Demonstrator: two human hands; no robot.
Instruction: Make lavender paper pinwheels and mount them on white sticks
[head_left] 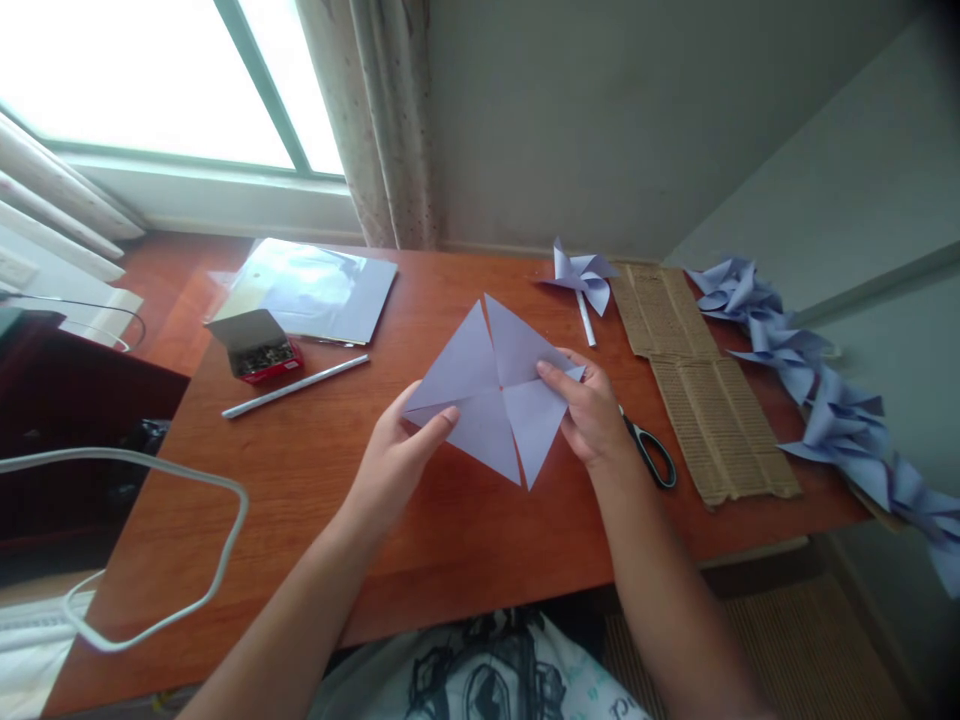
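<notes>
Holding: both hands grip one pale blue paper square [495, 395], cut along its diagonals into four triangular flaps, just above the wooden table [420, 540].
Left hand [401, 455]: pinches the paper's left corner, thumb on top, the other fingers curled underneath.
Right hand [596, 415]: fingertips pressed on the paper's right flap near the centre, thumb hidden beneath.
Scissors [651, 452]: black-handled, lying on the table, just beside the right wrist.
Cardboard strips [705, 385]: corrugated, flat on the table right of the scissors.
Finished pinwheel [581, 280]: on a white stick, behind the paper.
Pinwheel row [817, 385]: same blue, along the right wall.
Rolled white stick [296, 385]: left of the paper.
Pin box [259, 350]: open, beside the stick.
Paper sheets [315, 290]: stacked at the back left.
</notes>
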